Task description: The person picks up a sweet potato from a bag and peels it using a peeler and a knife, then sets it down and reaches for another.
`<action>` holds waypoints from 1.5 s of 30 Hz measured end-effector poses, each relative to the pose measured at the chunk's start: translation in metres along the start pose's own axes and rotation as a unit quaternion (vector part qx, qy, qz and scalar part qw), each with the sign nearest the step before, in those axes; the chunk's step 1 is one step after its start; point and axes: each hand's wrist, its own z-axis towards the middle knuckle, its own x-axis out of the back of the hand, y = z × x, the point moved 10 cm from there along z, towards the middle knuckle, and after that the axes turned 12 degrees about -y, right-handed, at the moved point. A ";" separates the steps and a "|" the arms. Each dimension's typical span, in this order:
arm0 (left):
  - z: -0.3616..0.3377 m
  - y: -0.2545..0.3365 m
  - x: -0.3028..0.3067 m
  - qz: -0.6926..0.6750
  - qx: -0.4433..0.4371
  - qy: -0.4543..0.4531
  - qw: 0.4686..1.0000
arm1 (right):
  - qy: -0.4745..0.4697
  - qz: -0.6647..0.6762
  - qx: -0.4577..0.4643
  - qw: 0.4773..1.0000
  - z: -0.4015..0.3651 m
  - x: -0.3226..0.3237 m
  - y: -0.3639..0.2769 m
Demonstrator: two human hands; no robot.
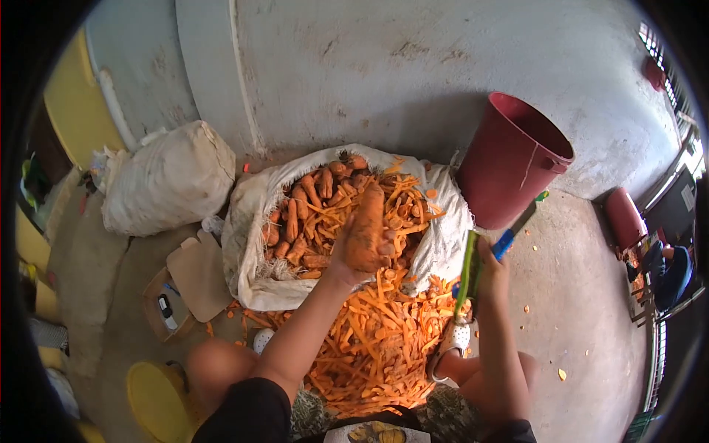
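Note:
My left hand (344,260) is wrapped round a thick carrot (365,227), held upright with soil on its skin. In my right hand (493,275) is a blue-handled knife (504,244), its blade pointing up and to the right. The same hand also grips a long, narrow green tool (467,272), whose exact kind I cannot make out. Beyond my hands lies an open white woven sack (255,289) holding whole carrots (299,203) and cut strips. Below the sack, a heap of carrot strips and ends (369,347) spreads between my legs.
A tall maroon bin (498,166) stands behind the sack on the right. Left of it are a full white sack (173,177) and an open cardboard box (166,306). Near my left knee sits a yellow container (155,402). A wall (369,74) closes off the back.

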 end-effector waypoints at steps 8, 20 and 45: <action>-0.037 -0.104 -0.062 0.155 0.084 0.188 0.966 | 0.003 0.055 0.103 0.993 -0.044 -0.011 -0.024; -0.111 -0.128 -0.074 0.124 0.041 0.252 0.959 | -0.104 0.013 0.062 0.993 -0.109 -0.092 0.006; -0.139 -0.077 -0.028 0.271 0.060 0.374 0.885 | -0.081 -0.095 0.058 0.990 -0.084 -0.102 0.035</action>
